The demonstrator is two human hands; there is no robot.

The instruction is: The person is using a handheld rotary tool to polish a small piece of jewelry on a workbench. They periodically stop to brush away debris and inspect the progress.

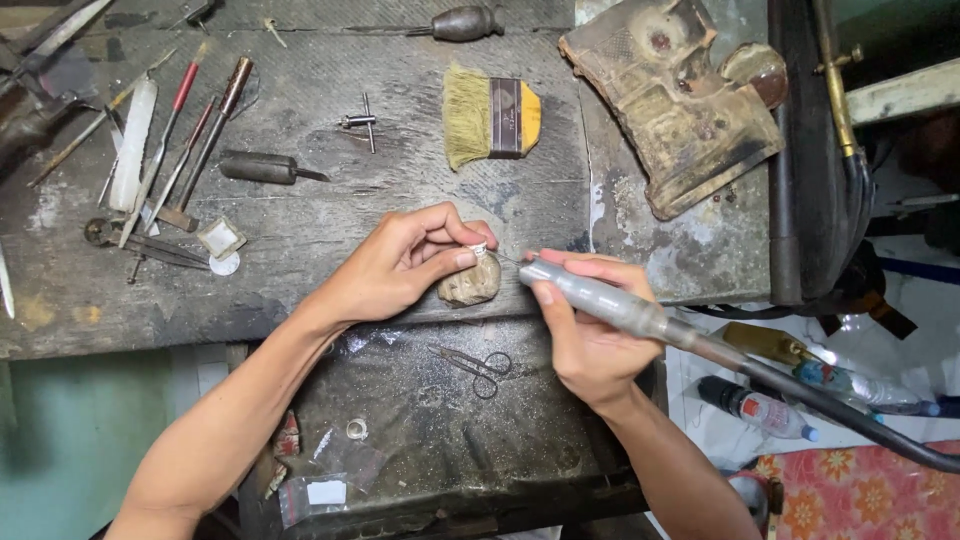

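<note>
A dark, scarred wooden desk [330, 220] fills most of the room in front of me, with a lower tray [450, 440] dusted in filings beneath the person's arms. At the desk's far right lies a battered brown block [680, 110]. Near the top middle rests a yellow-handled brush [490, 118], and a row of hand tools [170, 150] lies at the left. The right hand [590, 340] is wrapped around a grey rotary handpiece [600, 300], its black cable trailing off to the right, its tip pointing left. The left hand [400, 265] rests at the desk's front edge on a worn peg [470, 285], fingers [455, 258] pinched tight on a small silver ring [479, 248]. Small scissors [478, 366] lie in the tray.
</note>
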